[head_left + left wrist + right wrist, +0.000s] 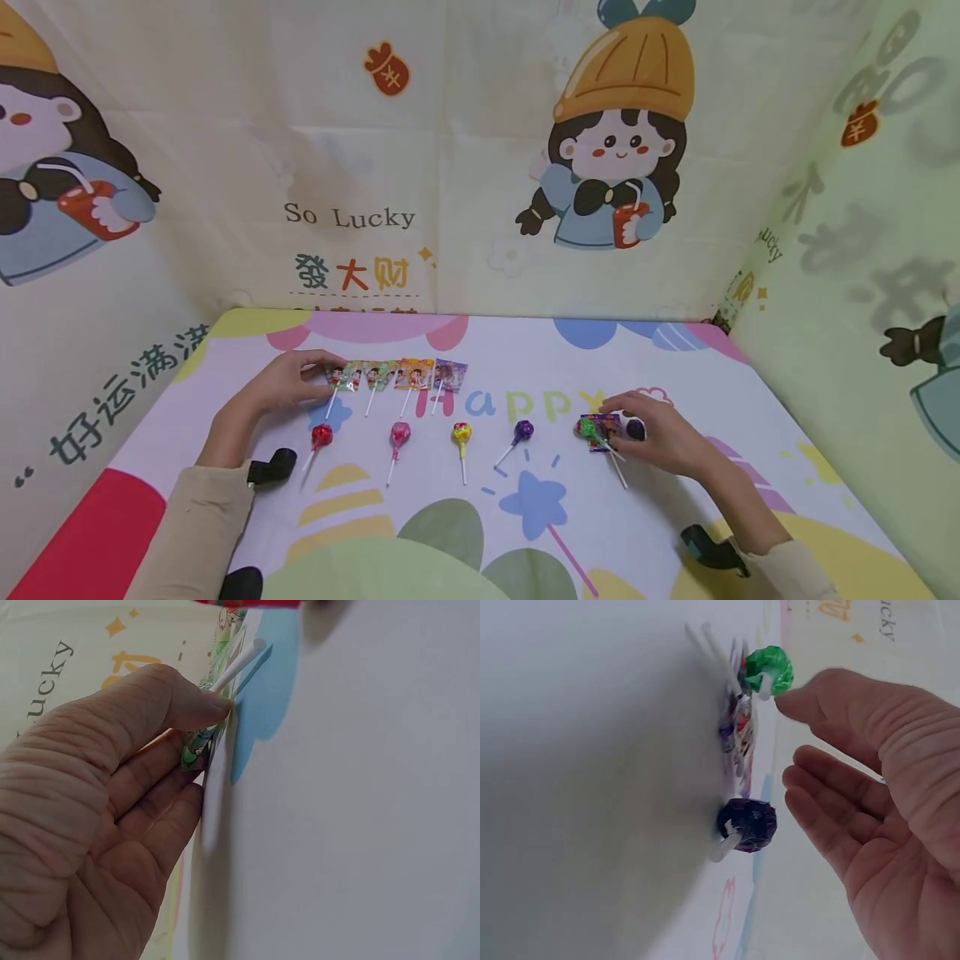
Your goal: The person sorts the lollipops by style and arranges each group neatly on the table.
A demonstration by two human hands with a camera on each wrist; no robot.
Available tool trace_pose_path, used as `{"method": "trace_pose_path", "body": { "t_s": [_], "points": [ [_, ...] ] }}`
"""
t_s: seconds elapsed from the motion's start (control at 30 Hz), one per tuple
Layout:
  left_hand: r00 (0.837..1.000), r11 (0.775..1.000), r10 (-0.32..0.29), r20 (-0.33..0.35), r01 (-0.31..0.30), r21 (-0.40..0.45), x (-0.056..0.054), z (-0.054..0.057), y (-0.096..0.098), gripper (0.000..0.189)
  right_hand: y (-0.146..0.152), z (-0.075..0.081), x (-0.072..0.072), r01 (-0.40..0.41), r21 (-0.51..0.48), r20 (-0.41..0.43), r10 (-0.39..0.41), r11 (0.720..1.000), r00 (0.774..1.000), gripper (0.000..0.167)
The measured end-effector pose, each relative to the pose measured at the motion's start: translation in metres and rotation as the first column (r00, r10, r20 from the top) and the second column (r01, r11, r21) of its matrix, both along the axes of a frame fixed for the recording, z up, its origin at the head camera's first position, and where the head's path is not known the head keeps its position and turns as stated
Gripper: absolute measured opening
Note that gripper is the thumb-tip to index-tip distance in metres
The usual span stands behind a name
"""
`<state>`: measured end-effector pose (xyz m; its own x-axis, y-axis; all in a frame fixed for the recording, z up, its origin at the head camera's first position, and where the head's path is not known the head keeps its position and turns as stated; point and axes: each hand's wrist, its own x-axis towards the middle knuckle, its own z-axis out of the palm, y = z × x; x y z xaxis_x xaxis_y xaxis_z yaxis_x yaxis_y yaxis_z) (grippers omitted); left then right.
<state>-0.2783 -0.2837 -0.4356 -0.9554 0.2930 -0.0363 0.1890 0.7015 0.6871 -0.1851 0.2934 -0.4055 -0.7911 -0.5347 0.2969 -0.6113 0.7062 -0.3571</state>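
Observation:
My left hand [281, 386] pinches the leftmost flat lollipop [347, 377], in a green printed wrapper, at the left of a row. In the left wrist view its white stick [240, 664] pokes out past the thumb. Beside it lie another green flat lollipop [377, 375], an orange one [414, 374] and a purple one [450, 374]. At the right, my right hand [663, 433] hovers with relaxed fingers over a small group. This holds a green round lollipop [769, 669], a dark purple round lollipop [748, 825] and flat purple-wrapped candy [611, 422]. Nothing is between its fingers.
Nearer me, spaced across the table [360, 575], lie a red round lollipop [322, 435], a pink one [401, 433], a yellow-and-red one [461, 432] and a purple one [523, 430]. Printed cloth [480, 167] hangs behind the table and at both sides.

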Motion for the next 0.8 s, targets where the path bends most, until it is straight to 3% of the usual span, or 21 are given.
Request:
{"method": "trace_pose_path", "body": {
  "t_s": [0.4,0.8],
  "points": [
    [1.000,1.000,-0.006,-0.004,0.006,0.004,0.0018,0.0014,0.0005,0.047,-0.0016,-0.0004,-0.0043,0.050,0.145,0.204,-0.079,0.988,0.976,0.052],
    [1.000,1.000,0.007,-0.002,-0.007,-0.001,0.0031,0.0013,0.0007,0.047,-0.0038,0.0004,-0.0085,0.042,0.203,0.174,-0.078,0.978,0.982,0.048]
  ]
}}
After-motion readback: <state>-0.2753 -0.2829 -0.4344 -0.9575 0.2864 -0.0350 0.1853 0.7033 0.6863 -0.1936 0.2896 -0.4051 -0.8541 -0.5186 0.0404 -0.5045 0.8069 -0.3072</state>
